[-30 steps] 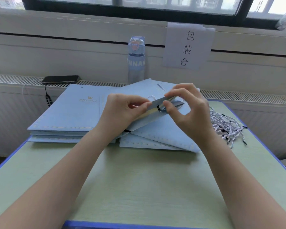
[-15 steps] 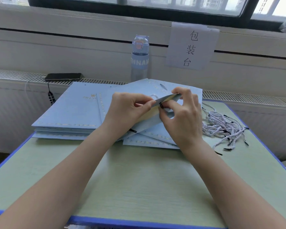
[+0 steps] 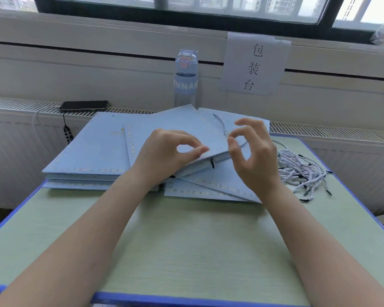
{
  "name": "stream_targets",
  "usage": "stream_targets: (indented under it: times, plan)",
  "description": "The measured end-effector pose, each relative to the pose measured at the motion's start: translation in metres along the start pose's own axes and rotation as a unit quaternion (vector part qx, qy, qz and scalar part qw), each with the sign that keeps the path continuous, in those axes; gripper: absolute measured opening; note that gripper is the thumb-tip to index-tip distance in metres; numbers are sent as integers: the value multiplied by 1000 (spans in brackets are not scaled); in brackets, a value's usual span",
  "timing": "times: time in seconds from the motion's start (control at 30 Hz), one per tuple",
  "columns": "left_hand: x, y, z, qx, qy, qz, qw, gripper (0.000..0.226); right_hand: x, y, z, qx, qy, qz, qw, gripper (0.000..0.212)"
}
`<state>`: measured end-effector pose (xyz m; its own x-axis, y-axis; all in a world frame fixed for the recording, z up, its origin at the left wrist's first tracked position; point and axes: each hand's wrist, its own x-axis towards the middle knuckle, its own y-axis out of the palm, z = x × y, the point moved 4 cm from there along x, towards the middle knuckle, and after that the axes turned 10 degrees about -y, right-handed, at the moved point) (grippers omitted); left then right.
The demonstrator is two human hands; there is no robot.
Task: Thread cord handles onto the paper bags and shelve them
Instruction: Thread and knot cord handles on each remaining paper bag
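Observation:
A flat light-blue paper bag (image 3: 177, 129) lies tilted on top of other bags in the middle of the table. My left hand (image 3: 162, 158) pinches its near edge between thumb and forefinger. My right hand (image 3: 255, 158) is raised just right of that edge and pinches a white-and-blue twisted cord (image 3: 222, 125) that loops over the bag's top face. A black cord tip (image 3: 212, 163) sticks out at the bag's edge between my hands. Where the cord enters the bag is hidden.
A stack of flat blue bags (image 3: 87, 151) sits at the left, with more fanned under my hands (image 3: 208, 189). A heap of loose cords (image 3: 302, 171) lies at the right. A bottle (image 3: 185, 78), a phone (image 3: 83, 105) and a paper sign (image 3: 253, 65) are behind the green table (image 3: 186, 240).
My right hand left the bag's edge and rose to the right, drawing the cord with it. The bag's edge dropped lower. My left hand kept its pinch.

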<state>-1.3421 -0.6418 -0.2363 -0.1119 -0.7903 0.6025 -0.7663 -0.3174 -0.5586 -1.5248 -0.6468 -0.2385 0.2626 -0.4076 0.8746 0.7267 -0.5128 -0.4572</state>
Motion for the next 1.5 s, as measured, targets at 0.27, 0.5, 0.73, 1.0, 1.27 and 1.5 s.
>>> stream_targets:
  times: [0.27,0.5,0.73,1.0,1.27,1.5]
  plan:
    - [7,-2,58,107,-197,102,969,26,-22,28,-25,51,81,324,941,28]
    - [6,-7,74,63,-229,12,971,11,-20,22,-25,66,85,348,931,32]
    - [7,-31,74,76,-180,-224,955,6,-18,25,-25,72,82,351,930,28]
    - [4,-33,75,52,-161,-289,942,6,-19,24,-26,81,76,370,922,32]
    - [9,-36,72,-394,-362,-199,821,18,-19,25,-26,83,61,376,921,33]
    - [6,-58,80,-766,-363,-198,492,16,-19,28,-28,77,63,369,924,32]
